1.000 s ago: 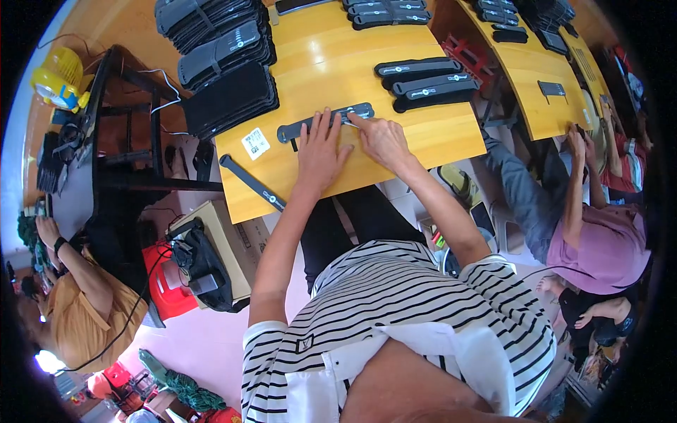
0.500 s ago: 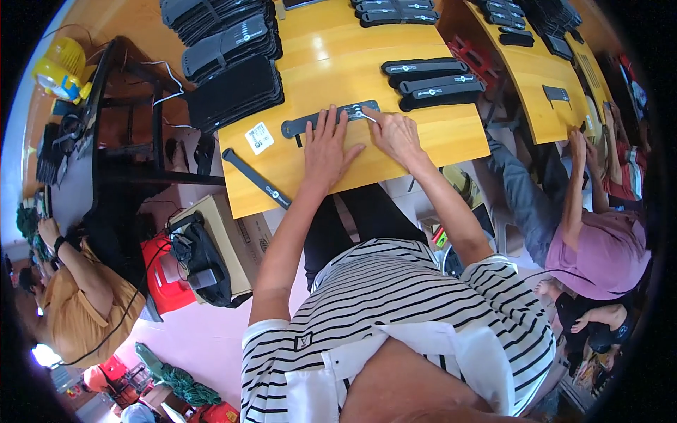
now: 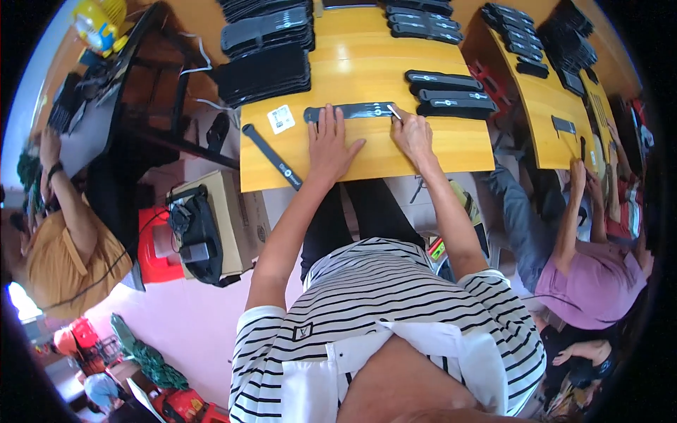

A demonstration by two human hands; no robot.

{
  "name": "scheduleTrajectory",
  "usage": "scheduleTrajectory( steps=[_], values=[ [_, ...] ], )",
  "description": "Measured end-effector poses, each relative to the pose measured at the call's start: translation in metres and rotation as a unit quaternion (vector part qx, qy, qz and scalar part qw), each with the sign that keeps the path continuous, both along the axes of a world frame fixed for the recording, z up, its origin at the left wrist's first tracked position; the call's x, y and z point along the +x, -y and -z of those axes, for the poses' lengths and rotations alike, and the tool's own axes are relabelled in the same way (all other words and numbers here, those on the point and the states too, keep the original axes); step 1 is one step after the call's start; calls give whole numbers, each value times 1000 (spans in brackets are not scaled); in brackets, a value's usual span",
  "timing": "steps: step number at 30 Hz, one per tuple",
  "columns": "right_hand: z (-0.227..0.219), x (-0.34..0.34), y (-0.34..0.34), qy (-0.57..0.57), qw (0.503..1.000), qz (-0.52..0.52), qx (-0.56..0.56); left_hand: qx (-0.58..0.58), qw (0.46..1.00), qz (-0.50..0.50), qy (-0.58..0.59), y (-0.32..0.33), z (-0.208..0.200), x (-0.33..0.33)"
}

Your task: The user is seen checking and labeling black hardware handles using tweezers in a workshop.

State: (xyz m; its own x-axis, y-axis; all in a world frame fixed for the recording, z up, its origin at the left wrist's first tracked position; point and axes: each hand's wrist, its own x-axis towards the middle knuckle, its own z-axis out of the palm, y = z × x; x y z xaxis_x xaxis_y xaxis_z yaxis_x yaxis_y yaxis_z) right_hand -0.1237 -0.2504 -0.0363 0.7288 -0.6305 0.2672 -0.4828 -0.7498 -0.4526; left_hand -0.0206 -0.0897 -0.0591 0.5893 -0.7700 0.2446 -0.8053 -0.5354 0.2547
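Observation:
A dark strap (image 3: 362,110) with a rounded left end and small pale markings lies across the yellow table. My left hand (image 3: 329,144) is open and flat, its fingertips resting on the left part of that strap. At the strap's right end, my right hand (image 3: 415,135) is closed on a slim white tool (image 3: 396,113), its tip at the strap's edge. What kind of tool it is cannot be made out. A second dark strap (image 3: 271,155) with a pale print lies slanted at the table's front left, past the edge. Beside my left hand is a white printed label (image 3: 281,119).
Stacks of dark straps (image 3: 264,77) stand at the back left, with more bundles (image 3: 451,95) at the right. The table's front edge (image 3: 367,176) is close to my body. A person in orange (image 3: 81,240) sits left, another in pink (image 3: 589,282) right, at a second table (image 3: 529,106).
My right hand has moved the tool rightward along the strap to its end. My left hand has shifted toward the strap's left end. The whole view has swung slightly.

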Motion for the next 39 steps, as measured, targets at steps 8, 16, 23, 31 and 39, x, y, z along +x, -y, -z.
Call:
scheduleTrajectory(
  steps=[8,16,23,31,39],
  values=[
    [-4,-4,-2,34,999,-9,23,-101,961,-242,-91,-88,-49,-8],
    [-6,-11,-3,76,996,-26,32,-88,914,-356,-172,-109,-30,-2],
    [1,-37,-57,181,961,-111,175,-331,670,-283,-602,-134,-27,-6],
    [-35,-32,-134,108,814,-253,511,-476,573,-178,-643,-98,-47,-51],
    [-50,-38,-115,135,634,-181,740,-465,538,-32,-702,-86,-71,-63]
  ],
)
